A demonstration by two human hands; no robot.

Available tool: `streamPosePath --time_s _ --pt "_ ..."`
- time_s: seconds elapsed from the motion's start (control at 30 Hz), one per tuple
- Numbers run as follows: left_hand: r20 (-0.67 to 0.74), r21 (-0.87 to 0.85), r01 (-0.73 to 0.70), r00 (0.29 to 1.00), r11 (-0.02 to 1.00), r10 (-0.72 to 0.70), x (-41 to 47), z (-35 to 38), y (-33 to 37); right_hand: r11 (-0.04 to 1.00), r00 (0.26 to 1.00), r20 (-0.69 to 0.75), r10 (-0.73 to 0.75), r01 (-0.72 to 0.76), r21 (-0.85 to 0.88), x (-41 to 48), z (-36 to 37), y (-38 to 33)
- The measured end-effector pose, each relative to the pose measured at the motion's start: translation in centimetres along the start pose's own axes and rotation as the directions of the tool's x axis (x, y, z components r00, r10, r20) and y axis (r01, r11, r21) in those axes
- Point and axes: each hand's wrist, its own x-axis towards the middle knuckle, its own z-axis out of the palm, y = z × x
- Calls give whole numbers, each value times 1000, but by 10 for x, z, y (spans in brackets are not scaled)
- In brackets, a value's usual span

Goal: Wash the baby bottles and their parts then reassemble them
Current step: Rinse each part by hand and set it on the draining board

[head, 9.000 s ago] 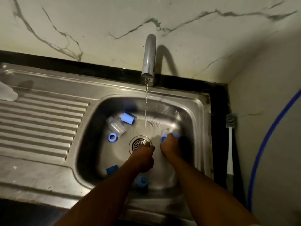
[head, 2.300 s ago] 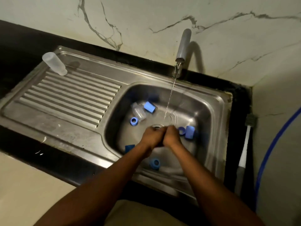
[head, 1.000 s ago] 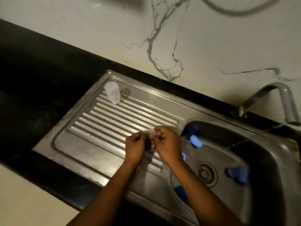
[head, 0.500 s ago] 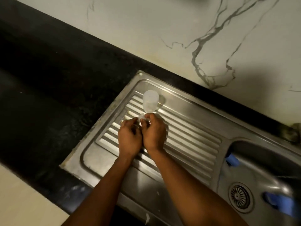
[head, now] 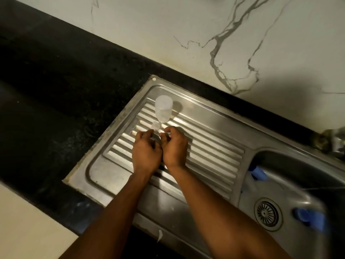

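Observation:
A clear baby bottle (head: 163, 110) stands upside down on the ribbed steel drainboard (head: 211, 150). Just in front of it sits a small clear teat (head: 156, 125) on the ribs. My left hand (head: 146, 153) and my right hand (head: 175, 148) hover side by side right behind the teat, fingers loosely curled, with nothing visible in them. The left fingertips are very close to the teat. Blue bottle parts lie in the sink basin (head: 291, 186): one (head: 259, 172) at its left wall, another (head: 309, 218) right of the drain (head: 266, 214).
Black stone counter (head: 61, 101) surrounds the sink on the left and behind. A marble-patterned wall (head: 205, 34) rises at the back. The tap base (head: 334, 141) shows at the right edge. Water streaks blur the basin.
Both hands carried the small clear teat from the basin to the drainboard; it now sits beside the upturned bottle, and the fingers have come off it. The view has swung left.

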Motion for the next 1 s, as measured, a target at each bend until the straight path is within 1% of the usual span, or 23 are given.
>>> streamPosePath --time_s 0.07,0.13,0.23,0.3,0.4,0.47,0.5,0.53,0.6,0.63,0.7,0.8,0.93,1.0 --pt "12 -7 -62 998 998 62 -9 1 5 999 999 4 -43 43 18 -5 -14 5" --pt "43 -9 -157 987 988 158 -29 11 19 996 996 -4 -91 91 1 -15 -42 20" --pt "127 -4 -301 946 954 299 -74 46 59 992 990 -66 -122 120 -25 -33 -111 59" --pt "190 -1 -360 916 933 353 -97 73 84 992 987 -107 -120 116 -42 -45 -155 88" --pt "325 -7 -465 836 885 442 -147 130 127 996 985 -165 -52 39 -81 -76 -230 147" --pt "432 -17 -508 773 861 464 -180 167 148 993 974 -226 -17 -9 -114 -97 -271 188" --pt "478 -26 -524 742 852 471 -198 189 159 991 973 -231 14 -44 -125 -105 -294 210" --pt "526 -38 -531 709 846 469 -220 215 173 984 975 -210 67 -99 -146 -114 -320 238" --pt "635 -45 -523 643 851 429 -240 237 181 947 974 -142 178 -209 -243 -122 -343 267" --pt "674 -35 -518 620 855 403 -248 246 184 911 965 -106 242 -263 -319 -123 -352 280" --pt "717 5 -510 601 860 352 -272 267 197 812 936 -45 348 -325 -484 -121 -373 312" --pt "743 71 -510 600 857 295 -290 282 207 688 909 20 416 -300 -661 -108 -390 342" --pt "732 142 -448 648 883 211 -286 292 201 624 880 134 457 -209 -753 -90 -396 368" --pt "727 176 -416 666 892 167 -281 296 194 588 877 156 455 -165 -792 -84 -393 377"
